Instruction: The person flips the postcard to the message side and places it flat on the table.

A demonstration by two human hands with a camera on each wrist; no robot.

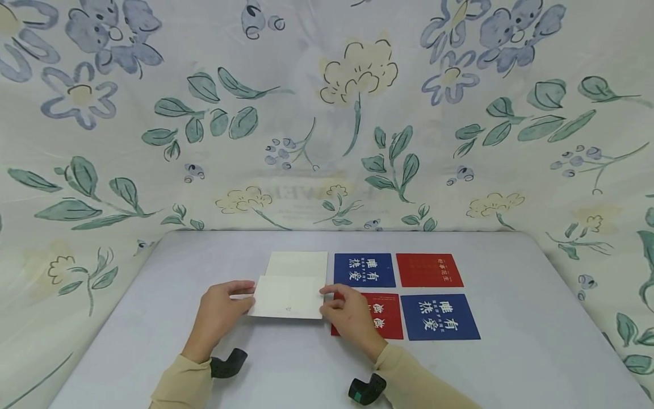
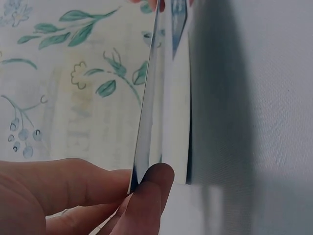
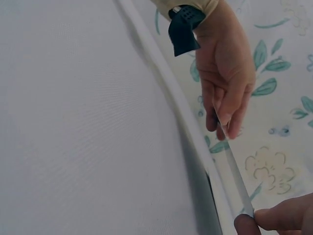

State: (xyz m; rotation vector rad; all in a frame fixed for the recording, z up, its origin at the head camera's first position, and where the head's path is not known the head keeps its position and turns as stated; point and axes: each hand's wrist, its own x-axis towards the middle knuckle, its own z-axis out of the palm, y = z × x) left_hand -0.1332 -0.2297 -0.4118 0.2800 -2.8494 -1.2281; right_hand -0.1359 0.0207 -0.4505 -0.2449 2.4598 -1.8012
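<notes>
A white card with a small mark near its lower edge is held between both hands. My left hand pinches its left edge between thumb and fingers, while my right hand pinches the right edge. Behind it, partly covered, another white card or stack lies on the table. Seen edge-on in the left wrist view, the held card stands apart from the pale cards below it. Both hands also grip the thin card in the right wrist view.
To the right lie two blue cards and two red cards with white lettering; my right hand overlaps the nearer red one. The white table ends at a floral cloth. Dark devices sit at both wrists.
</notes>
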